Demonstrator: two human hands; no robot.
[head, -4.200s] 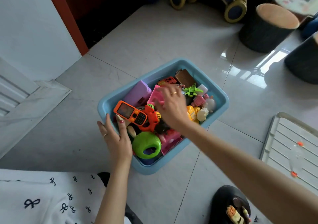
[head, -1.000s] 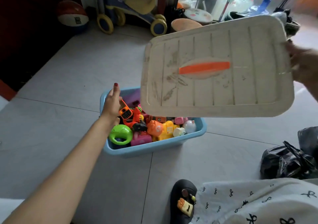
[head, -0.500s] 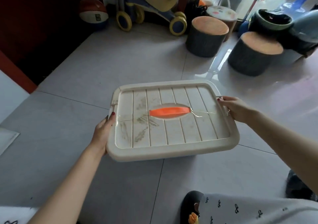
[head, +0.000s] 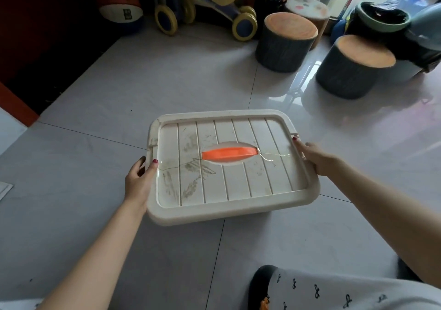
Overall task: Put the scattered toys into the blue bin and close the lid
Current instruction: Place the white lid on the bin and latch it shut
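lid (head: pixel 229 166) lies flat at frame centre, hiding the bin under it. left hand (head: pixel 139 181) grasps its 9 o'clock edge, right hand (head: pixel 312 158) its 3 o'clock edge. no loose toys seen. likely left: press the lid down, let go.

Daylight from the upper right glares on the glossy floor (head: pixel 298 88); upper left is dark, edges bowed.

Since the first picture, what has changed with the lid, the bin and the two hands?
The right hand fetched the lid from the floor, swung it over and lowered it. It now covers the bin and toys. The left hand left the bin rim and now holds the lid's left edge. The stools appear unmoved.
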